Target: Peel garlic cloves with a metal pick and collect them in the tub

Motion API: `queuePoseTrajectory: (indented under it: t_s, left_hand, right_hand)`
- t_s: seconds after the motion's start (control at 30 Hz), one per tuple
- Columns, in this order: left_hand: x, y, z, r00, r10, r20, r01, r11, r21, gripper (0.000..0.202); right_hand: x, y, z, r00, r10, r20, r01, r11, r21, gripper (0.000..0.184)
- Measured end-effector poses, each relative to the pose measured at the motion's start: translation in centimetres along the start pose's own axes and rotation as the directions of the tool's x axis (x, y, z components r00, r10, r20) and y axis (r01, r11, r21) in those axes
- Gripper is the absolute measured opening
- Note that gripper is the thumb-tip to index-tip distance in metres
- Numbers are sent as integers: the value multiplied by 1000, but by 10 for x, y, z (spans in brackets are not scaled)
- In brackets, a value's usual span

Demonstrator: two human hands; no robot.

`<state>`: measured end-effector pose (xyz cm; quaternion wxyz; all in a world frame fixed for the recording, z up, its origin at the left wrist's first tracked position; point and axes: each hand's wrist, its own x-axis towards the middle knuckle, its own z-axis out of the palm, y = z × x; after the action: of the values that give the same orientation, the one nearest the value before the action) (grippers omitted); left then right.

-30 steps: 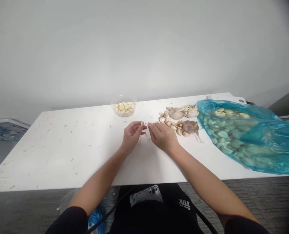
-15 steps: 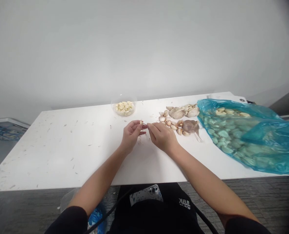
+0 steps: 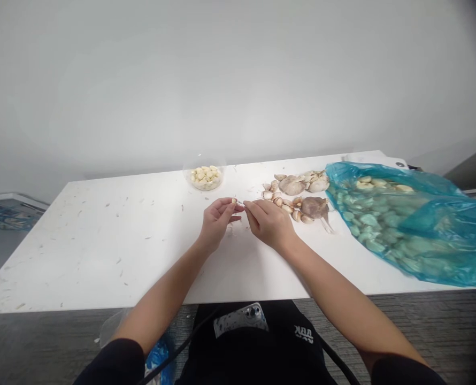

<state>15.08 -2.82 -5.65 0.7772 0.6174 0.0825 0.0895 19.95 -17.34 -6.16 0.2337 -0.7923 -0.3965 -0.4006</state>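
Note:
Between the thumb and fingertips of my left hand is a small garlic clove, mostly covered by the fingers. My right hand is closed around a thin, shiny metal tool whose tip reaches the clove; its handle is hidden in the fist, so I cannot tell its kind. Just beyond the right hand lie unpeeled garlic cloves and several garlic bulbs. Behind my left hand, a clear round bowl holds pale peeled cloves.
A large blue plastic bag full of garlic cloves takes up the table's right end. Bits of skin are scattered over the white table. A grey wall stands behind it. A phone rests on my lap.
My right hand and the metal tool have shifted very slightly to the right. My left hand keeps the clove in nearly the same spot.

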Motion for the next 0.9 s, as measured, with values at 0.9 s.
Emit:
queuePoseTrajectory:
  t_s: [0.9]
  left_hand:
    - [-3, 2, 3, 999, 52, -17, -50, 993, 106, 37]
  right_hand:
    - [3, 3, -5, 981, 134, 137, -148, 984, 101, 18]
